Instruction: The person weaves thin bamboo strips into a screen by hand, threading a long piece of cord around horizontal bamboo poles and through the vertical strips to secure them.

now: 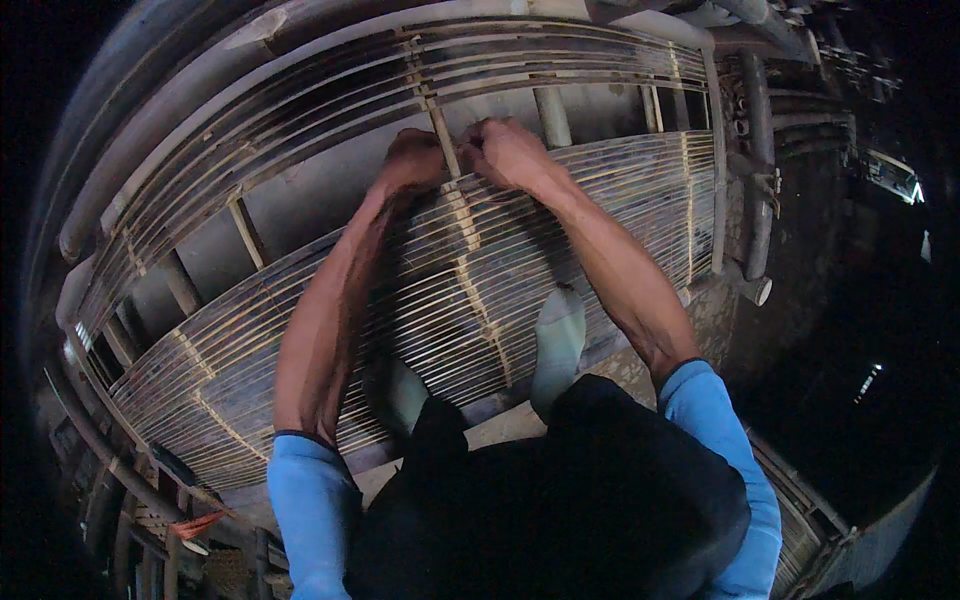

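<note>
A panel of thin, evenly spaced slats (560, 215), bamboo-like, spreads below me inside a frame of thick poles. A pale upright strip (438, 125) crosses the gap between the lower and upper slats, and light bindings (470, 275) run down the panel in line with it. My left hand (413, 160) is closed just left of this strip, at the upper edge of the lower slats. Close on the strip's right, my right hand (508, 153) is closed too, fingertips bent inward. Whatever thin thing either hand pinches is too dark and small to make out.
Both my feet, in pale socks (558, 335), rest at the panel's near part. A thick pole (757, 150) stands at the right. Poles and an orange-red tie (197, 524) are at the lower left. More slats (790, 545) lie at the lower right.
</note>
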Demonstrator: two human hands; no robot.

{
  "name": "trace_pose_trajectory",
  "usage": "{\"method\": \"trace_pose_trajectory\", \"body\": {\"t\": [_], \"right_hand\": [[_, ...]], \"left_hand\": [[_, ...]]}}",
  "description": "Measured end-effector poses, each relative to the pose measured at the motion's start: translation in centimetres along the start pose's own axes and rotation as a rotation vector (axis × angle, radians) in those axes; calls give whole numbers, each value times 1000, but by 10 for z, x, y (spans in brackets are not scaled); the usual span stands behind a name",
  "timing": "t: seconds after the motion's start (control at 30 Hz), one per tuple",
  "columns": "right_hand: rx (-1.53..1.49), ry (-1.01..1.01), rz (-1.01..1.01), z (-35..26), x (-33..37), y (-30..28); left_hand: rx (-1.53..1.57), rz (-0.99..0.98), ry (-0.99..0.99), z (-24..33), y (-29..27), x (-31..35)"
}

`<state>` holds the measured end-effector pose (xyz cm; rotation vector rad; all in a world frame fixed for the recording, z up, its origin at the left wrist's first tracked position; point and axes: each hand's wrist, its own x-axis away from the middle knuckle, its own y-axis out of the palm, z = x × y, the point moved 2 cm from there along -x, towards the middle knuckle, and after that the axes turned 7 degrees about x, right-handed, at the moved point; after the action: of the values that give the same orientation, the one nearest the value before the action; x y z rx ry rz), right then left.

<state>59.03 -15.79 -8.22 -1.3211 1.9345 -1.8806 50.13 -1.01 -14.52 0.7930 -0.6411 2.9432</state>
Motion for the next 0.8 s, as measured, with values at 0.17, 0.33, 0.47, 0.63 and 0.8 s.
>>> {"method": "trace_pose_trajectory", "body": {"t": [0.17,0.33,0.47,0.63,0.8], "right_hand": [[-49,-337,299,-3,75,-71],[-539,-558,-65,-27,188,-169],[-1079,-916,59,-23,255,-207],[-1346,-1486,-93,23,236,-219],[-815,-374,-16,16,111,-150]], "left_hand": [[11,245,11,23,-21,60],[-74,573,404,79,-12,125],[9,381,746,107,22,157],[293,337,588,98,50,214],[790,507,-54,70,56,268]]}}
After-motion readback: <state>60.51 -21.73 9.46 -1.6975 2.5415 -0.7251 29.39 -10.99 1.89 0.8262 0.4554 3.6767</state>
